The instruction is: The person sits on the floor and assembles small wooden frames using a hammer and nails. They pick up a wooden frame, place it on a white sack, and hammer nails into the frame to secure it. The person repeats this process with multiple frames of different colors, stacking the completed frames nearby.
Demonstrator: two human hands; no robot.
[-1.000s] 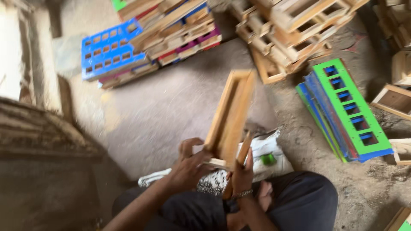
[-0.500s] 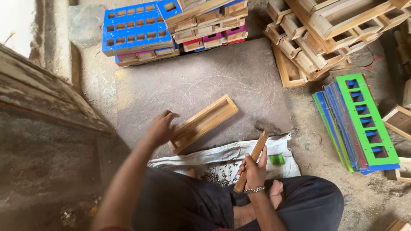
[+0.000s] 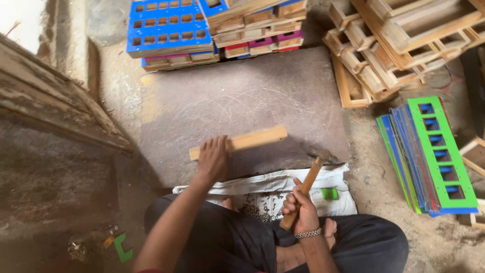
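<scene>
My left hand grips a plain wooden frame that stands on its long edge on a flat grey slab in front of me. My right hand holds a hammer by its wooden handle, with the head pointing up and away, just right of the frame. I sit cross-legged in dark trousers. A white sack lies across my lap's front edge, with several small dark nails scattered on it and a small green object.
Blue and pink painted slotted frames are stacked at the back left. Bare wooden frames pile up at the back right. Green and blue slotted panels lie at the right. Weathered planks lean at the left. A green scrap lies on the dirt.
My left hand has turned the wooden frame from lying tilted to standing on its edge on the slab. The hammer in my right hand stays raised beside it.
</scene>
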